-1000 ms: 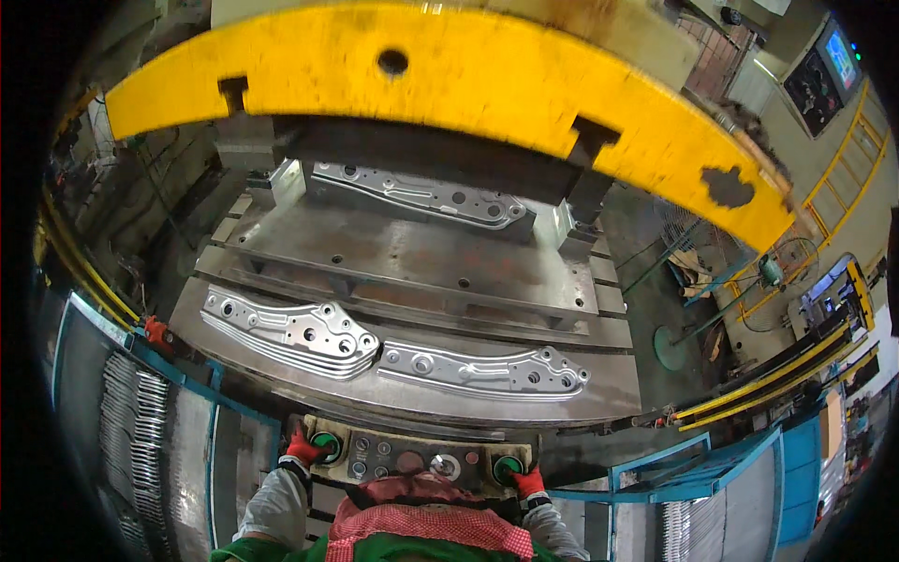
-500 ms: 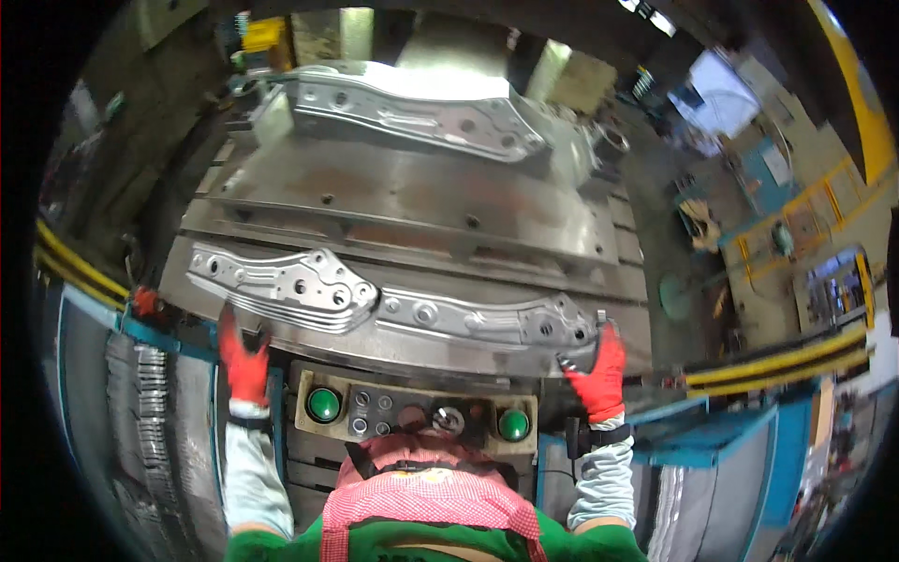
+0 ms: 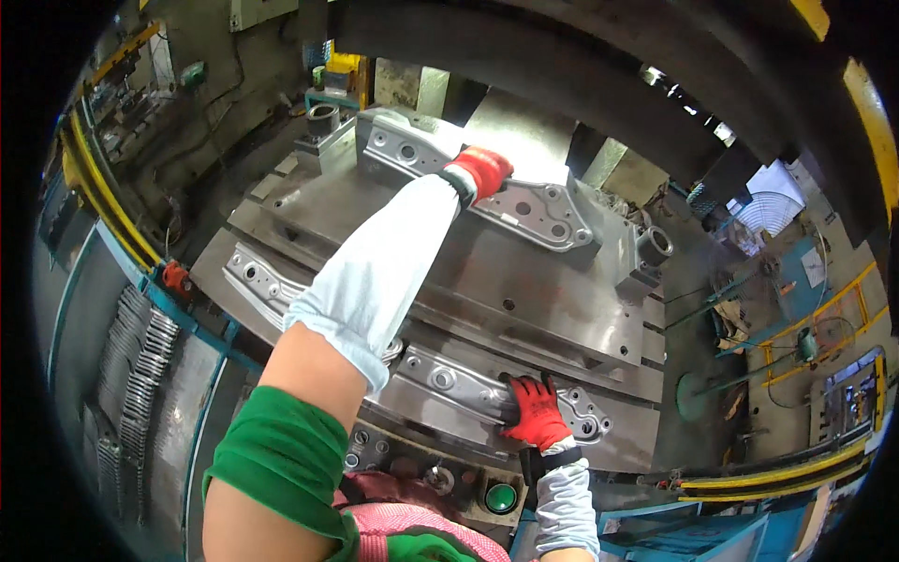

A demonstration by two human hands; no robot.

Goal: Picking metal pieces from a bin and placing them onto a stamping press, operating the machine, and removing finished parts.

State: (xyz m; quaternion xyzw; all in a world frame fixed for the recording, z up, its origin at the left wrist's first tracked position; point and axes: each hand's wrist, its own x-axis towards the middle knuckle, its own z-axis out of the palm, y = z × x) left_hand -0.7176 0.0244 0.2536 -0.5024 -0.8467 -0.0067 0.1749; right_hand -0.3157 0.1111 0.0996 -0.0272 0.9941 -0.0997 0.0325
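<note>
The left hand (image 3: pixel 479 171) reaches to the far bracket (image 3: pixel 524 201), fingers curled on its edge. The right hand (image 3: pixel 536 412) grips the near bracket (image 3: pixel 449 379), fingers wrapped over it.

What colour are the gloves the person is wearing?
Red: the left hand and right hand both wear them, seen in the head view.

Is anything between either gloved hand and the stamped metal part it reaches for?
Nothing visible. The left hand in its red glove lies directly on the far grey stamped metal bracket on the die block, and the right hand rests directly on the near stamped metal bracket.
</note>
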